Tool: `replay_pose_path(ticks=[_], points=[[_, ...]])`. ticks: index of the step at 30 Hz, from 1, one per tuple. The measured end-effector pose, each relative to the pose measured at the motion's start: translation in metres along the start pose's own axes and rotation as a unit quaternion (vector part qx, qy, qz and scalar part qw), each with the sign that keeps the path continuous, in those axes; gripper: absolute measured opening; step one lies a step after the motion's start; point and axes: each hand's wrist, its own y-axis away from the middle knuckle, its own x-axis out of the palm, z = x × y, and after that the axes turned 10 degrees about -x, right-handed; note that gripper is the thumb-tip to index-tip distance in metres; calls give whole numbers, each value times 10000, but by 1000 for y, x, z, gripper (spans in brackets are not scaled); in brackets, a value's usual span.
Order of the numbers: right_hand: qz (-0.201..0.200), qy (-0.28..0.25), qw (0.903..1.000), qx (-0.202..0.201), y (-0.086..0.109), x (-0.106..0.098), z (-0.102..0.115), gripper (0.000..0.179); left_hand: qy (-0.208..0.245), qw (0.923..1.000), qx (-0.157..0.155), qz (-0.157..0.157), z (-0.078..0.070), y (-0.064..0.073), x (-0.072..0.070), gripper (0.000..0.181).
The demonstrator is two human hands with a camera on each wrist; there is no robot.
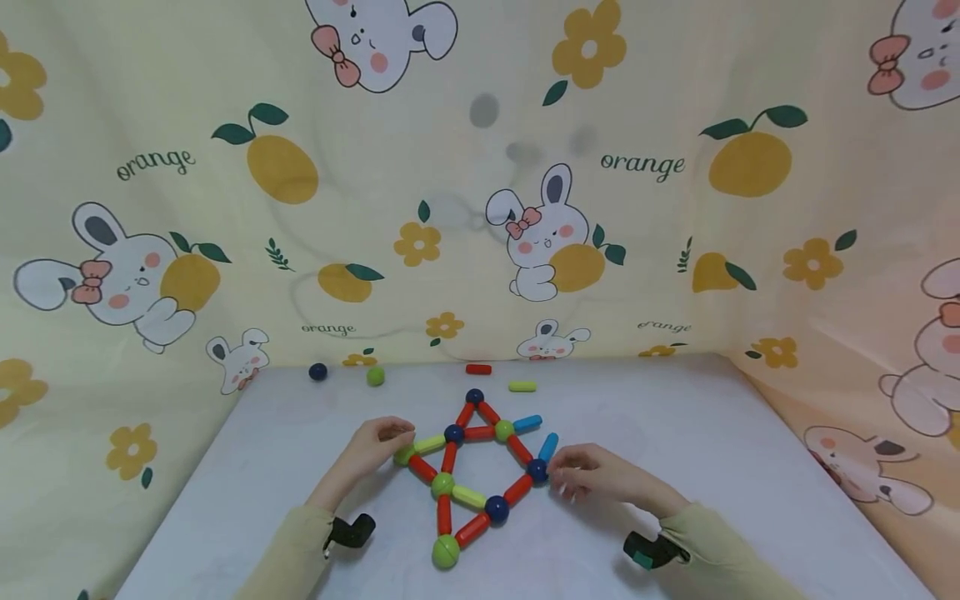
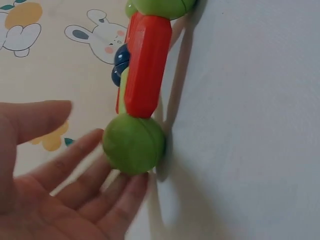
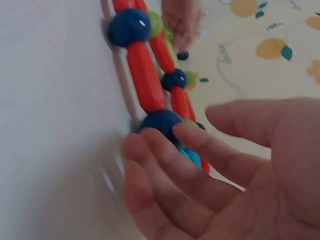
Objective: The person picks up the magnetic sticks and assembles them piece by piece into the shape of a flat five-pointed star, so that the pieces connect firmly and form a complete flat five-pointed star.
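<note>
A flat frame of balls and rods lies in the middle of the table, its red rods [image 1: 480, 433], yellow-green rods [image 1: 468, 497] and blue rods [image 1: 550, 447] joined by dark blue and green balls. My left hand [image 1: 378, 442] is at the left corner, its straight fingers touching a green ball [image 2: 134, 145] with the thumb held away from it. On the right side, my right hand [image 1: 592, 473] has its loosely bent fingers at a dark blue ball [image 3: 162, 122], thumb apart. One blue rod juts out from that ball; another points right from a green ball [image 1: 505, 430].
Near the back edge of the white table [image 1: 637, 417] lie a loose dark blue ball [image 1: 318, 372], a green ball [image 1: 376, 377], a red rod [image 1: 478, 369] and a yellow-green rod [image 1: 522, 387]. A patterned cloth [image 1: 465, 283] hangs behind.
</note>
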Motion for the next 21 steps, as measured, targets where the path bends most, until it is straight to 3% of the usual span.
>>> replay_pose_path(ticks=[4,12,21], points=[[209,-177,9995,176,-2,11,0,29,159,9996,146,181,-5,-2,3,29],[-36,-5,9996,287,-10,4,3,36,120,9984,140,532,-10,7,5,38],[-651,-371,9959,512,-33,-11,-11,44,178,9854,-52,1692,-22,43,17,43]])
